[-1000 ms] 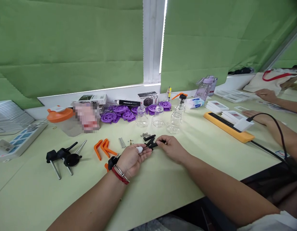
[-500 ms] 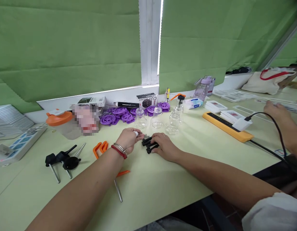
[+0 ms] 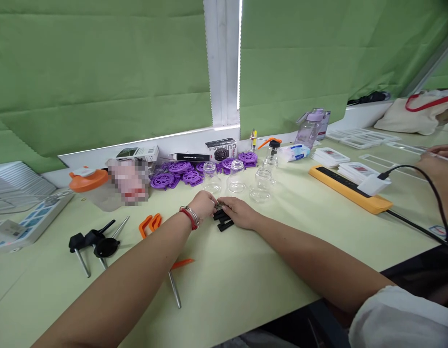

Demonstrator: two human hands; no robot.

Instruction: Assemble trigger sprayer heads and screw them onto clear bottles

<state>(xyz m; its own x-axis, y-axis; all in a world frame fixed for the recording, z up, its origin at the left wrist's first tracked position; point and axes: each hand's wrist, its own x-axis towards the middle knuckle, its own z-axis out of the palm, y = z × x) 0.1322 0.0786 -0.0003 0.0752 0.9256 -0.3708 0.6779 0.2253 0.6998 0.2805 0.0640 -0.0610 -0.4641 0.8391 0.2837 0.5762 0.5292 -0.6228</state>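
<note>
Shifted the right hand [image 3: 240, 212] leftward over the black bars [image 3: 225, 225] since half a second ago, bringing its fingertips up to the small springs [image 3: 218, 206] and close to the left hand [image 3: 203, 205]. Can see the springs only in part, between both sets of fingertips, at the far edge of the bars. Curling the fingers narrowly on both hands; cannot tell whether pinching a spring or only touching one. Covering the right ends of the bars, leaving the left ends bare on the table [image 3: 260, 280]. Wearing a bracelet and red cord [image 3: 191, 218] left of the bars. Beyond the bars, see clear jars [image 3: 237, 166], with purple discs [image 3: 191, 177] heaped behind and to the left. Left of the bars, find orange clips [image 3: 149, 224]; nearer than the bars, also leftward, a metal rod [image 3: 175, 290]. Far right of the bars, see a yellow power strip [image 3: 372, 203] and, past it, a co-worker's hand [image 3: 440, 169].
</note>
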